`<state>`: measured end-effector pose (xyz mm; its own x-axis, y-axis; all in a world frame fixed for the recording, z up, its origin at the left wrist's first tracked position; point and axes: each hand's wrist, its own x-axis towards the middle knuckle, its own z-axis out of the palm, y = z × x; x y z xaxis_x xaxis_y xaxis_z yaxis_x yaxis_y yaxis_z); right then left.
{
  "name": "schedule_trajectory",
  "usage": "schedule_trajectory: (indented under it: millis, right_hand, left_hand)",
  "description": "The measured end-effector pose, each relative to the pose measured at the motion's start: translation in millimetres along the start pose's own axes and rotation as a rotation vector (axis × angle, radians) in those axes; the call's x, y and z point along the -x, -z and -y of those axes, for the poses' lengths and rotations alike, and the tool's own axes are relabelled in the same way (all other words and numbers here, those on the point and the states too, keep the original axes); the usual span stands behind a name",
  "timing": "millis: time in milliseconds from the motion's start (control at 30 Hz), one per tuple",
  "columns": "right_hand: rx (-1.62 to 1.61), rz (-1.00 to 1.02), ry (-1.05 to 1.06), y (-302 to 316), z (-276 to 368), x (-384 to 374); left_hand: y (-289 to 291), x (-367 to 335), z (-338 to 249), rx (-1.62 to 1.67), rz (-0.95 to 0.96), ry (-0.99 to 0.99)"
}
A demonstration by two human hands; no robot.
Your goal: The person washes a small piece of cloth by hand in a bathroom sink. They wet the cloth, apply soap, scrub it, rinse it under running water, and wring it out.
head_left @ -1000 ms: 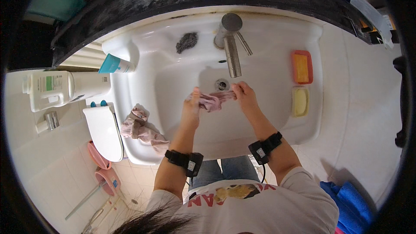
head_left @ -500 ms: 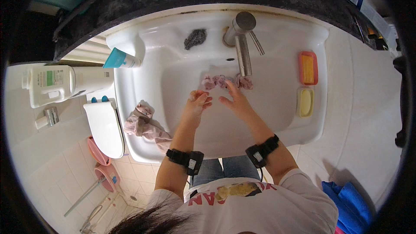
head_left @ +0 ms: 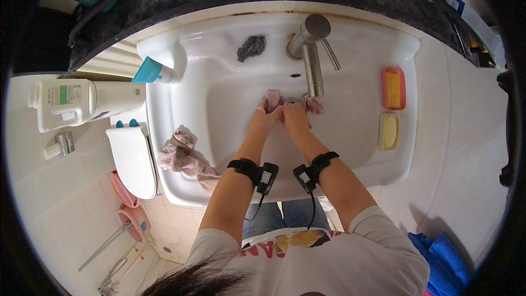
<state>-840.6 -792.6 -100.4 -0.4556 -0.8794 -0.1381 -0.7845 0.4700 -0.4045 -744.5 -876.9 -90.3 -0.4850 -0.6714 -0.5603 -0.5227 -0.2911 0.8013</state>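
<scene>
Mid-frame, the bare left hand (head_left: 269, 111), empty half a second ago, now joins the right hand (head_left: 294, 115) on the crumpled pink cloth (head_left: 314, 104) in the white ceramic basin (head_left: 345, 137); handling seems resumed, but whether either grips, I cannot tell.

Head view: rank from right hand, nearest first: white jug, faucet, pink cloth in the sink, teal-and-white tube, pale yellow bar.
From the right hand:
1. Pink cloth: at the hand, inside the sink
2. Faucet: ahead, slightly right
3. Pale yellow bar: right side
4. Teal-and-white tube: left rim
5. White jug: far left, beyond the rim
</scene>
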Motion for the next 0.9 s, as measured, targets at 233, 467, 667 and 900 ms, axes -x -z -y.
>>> schedule_trajectory:
  millis: [233,467,667,900]
  right_hand:
    - [-0.773,-0.238,-0.567,70,-16,23]
    - [-1.71,-0.456,-0.78,104,-30,38]
    - [-1.483,-0.07,-0.364,124,0,44]
    - [-1.262,-0.053,-0.2,135,10,43]
  left_hand:
    - [24,3,6,0.825,-0.158,0.138]
    - [62,36,8,1.281,-0.192,-0.179]
    - [53,57,-16,0.059,-0.24,-0.222]
    - [12,79,-74,0.278,0.194,-0.226]
